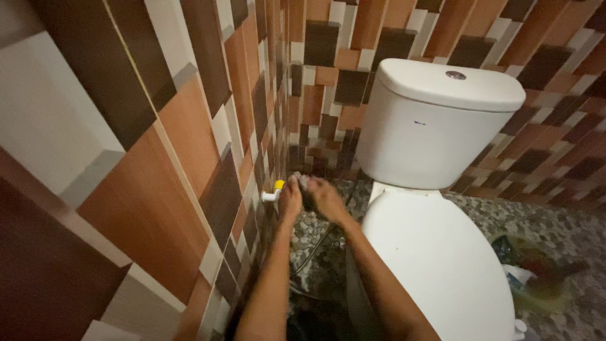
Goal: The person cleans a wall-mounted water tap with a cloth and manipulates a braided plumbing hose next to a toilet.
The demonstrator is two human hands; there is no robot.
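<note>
From the head camera, two bare hands reach down into the corner between the tiled wall (189, 145) and the toilet. There is one small wall tap (273, 191), white with a yellow tip, one white cistern (423, 126) with a round button on its lid, one closed white toilet lid (435, 259), and one thin hose (312, 249) running across the pebble floor (555, 233).

The left hand (290, 199) sits just beside the tap, its thumb side touching or nearly touching the yellow tip; whether its fingers are curled or spread cannot be told. The right hand (325, 197) is close against the left, fingers wrapped around a small dark object (302, 184) held near the tap; its shape is too blurred to make out.

The tap sticks out of the wall low down, just above the floor. Room is tight: the wall runs along the left forearm, and the toilet bowl edge lies along the right forearm. On the floor at far right lies a heap of greenish and white items (527, 271).
</note>
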